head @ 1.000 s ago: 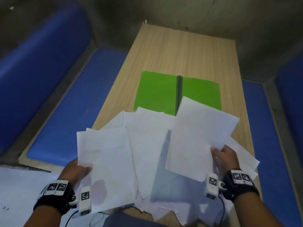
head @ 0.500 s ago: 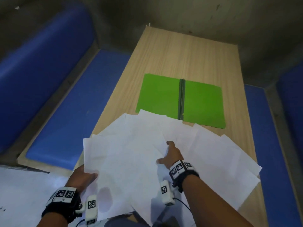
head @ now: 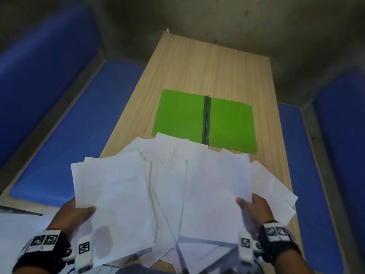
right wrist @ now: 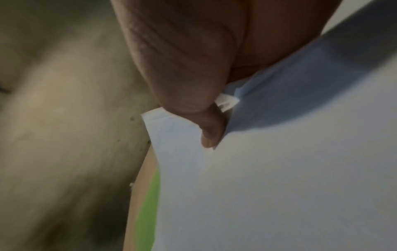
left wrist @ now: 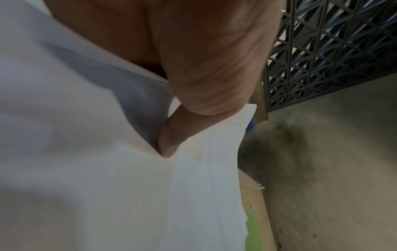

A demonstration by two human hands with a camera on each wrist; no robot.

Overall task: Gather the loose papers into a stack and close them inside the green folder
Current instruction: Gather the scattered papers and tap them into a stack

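The green folder (head: 205, 120) lies open and flat on the wooden table (head: 197, 66), its dark spine down the middle. Several loose white papers (head: 177, 184) fan out over the near end of the table, their far corners overlapping the folder's near edge. My left hand (head: 79, 211) grips a lifted bunch of sheets (head: 114, 204) at its left edge, thumb on top (left wrist: 169, 135). My right hand (head: 254, 206) pinches a lifted sheet (head: 213, 194) at its right edge, thumb on top (right wrist: 211, 134). A green strip of folder (right wrist: 150, 212) shows past the paper.
Blue padded benches (head: 65, 125) run along both sides of the table, the right one (head: 316, 175) close to the paper pile. More white paper (head: 17, 230) lies at the lower left. A grey lattice panel (left wrist: 333, 51) stands beyond the table.
My right hand laid its first sheet over toward the left pile, then went back right and now pinches another sheet. The left hand keeps holding its bunch.
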